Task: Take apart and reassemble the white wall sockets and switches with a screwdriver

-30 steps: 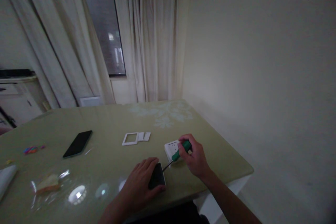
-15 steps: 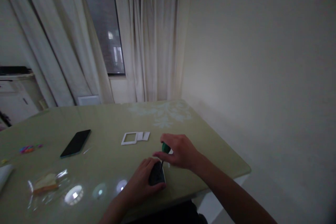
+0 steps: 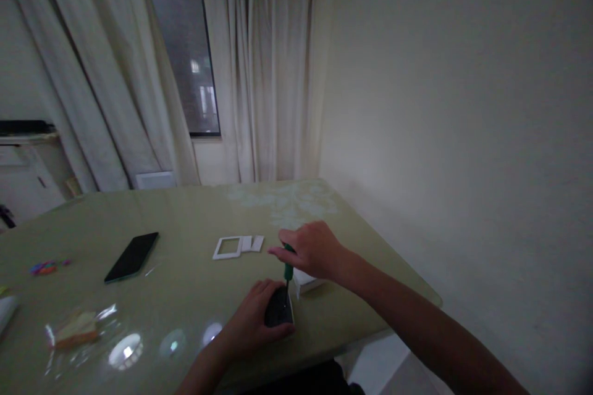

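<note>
My right hand [image 3: 311, 250] is closed around the green handle of a screwdriver [image 3: 288, 272]. Its thin shaft points down at a small dark panel with a pale edge [image 3: 278, 308], perhaps the back of a wall switch; its kind is not certain. Fingers and thumb of my left hand [image 3: 254, 321] grip that panel from the left and hold it on the table near the front edge. Partly hidden under my right hand lies a white box-like piece [image 3: 306, 281]. Beyond the hands are a white square frame [image 3: 227, 248] and two small white plates [image 3: 252, 243].
The pale green table [image 3: 185, 216] carries a dark phone [image 3: 132, 257], a slice of bread in clear wrap [image 3: 76, 329] and small colourful items [image 3: 46, 268] on the left. A white wall [image 3: 440, 136] rises on the right, curtains [image 3: 273, 74] behind.
My right hand has risen and shifted slightly, showing more of the screwdriver and uncovering the white box-like piece. My left hand keeps its grip on the dark panel. The view has tilted slightly.
</note>
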The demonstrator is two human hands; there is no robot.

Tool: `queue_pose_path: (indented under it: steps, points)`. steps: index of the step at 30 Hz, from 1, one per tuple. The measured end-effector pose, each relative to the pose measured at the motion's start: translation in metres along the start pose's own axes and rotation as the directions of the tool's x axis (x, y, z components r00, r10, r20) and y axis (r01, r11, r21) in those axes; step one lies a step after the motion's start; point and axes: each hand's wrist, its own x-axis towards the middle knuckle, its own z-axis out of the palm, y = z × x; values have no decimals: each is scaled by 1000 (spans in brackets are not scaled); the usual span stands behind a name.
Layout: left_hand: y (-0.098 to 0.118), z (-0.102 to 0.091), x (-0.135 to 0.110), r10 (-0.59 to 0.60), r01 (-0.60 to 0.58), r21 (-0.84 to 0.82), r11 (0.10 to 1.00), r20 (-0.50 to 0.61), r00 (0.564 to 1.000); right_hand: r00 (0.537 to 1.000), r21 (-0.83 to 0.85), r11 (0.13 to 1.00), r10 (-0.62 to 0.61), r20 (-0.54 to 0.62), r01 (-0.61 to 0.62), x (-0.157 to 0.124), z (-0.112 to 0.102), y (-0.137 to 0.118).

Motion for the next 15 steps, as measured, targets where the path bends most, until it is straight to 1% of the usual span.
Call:
queue_pose_path:
  steps: [1, 2, 3, 4, 5, 6, 8, 9, 10, 11, 13, 14, 15]
  points:
    - [0, 0, 0, 2, -2, -3, 1000, -4, 1000, 996, 26, 996, -83, 17, 82, -1, -2, -1]
    - [0, 0, 0, 4, -4, -7, 1000, -8, 1000, 979, 84, 977, -201, 34, 197, -2, -4, -2]
    - [0, 0, 0, 7, -7, -11, 1000, -12, 1000, 952, 150, 943, -304, 36, 296, -4, -7, -2]
    - [0, 0, 0, 10, -10, -15, 1000, -15, 1000, 931, 197, 915, -364, 32, 351, -5, -9, -3]
    - [-1, -1, 0, 13, -14, -19, 1000, -16, 1000, 931, 209, 913, -364, 33, 350, -6, -12, -4]
    - [-1, -1, 0, 17, -17, -22, 1000, -16, 1000, 950, 182, 938, -308, 45, 296, -6, -14, -5]
    - [-1, -2, 1, 22, -23, -26, 999, -13, 1000, 992, 47, 994, -105, 71, 102, -6, -18, -7]
    - [-1, -2, 2, 24, -24, -26, 999, -10, 1000, 996, -15, 999, -35, 78, 36, -6, -19, -9]
    - [-2, -3, 3, 24, -24, -25, 999, -7, 1000, 995, -37, 999, -31, 91, 35, -5, -21, -10]
    - [-2, -3, 3, 23, -23, -23, 999, -5, 1000, 990, -12, 996, -91, 107, 93, -4, -22, -10]
    - [-3, -2, 4, 20, -20, -18, 1000, -2, 1000, 958, 94, 964, -260, 123, 250, -3, -23, -12]
    - [-3, -2, 4, 19, -19, -16, 1000, 1, 1000, 950, 114, 955, -288, 124, 275, -3, -24, -12]
    - [-4, -1, 4, 17, -17, -15, 1000, 3, 1000, 958, 92, 965, -255, 128, 245, -3, -24, -13]
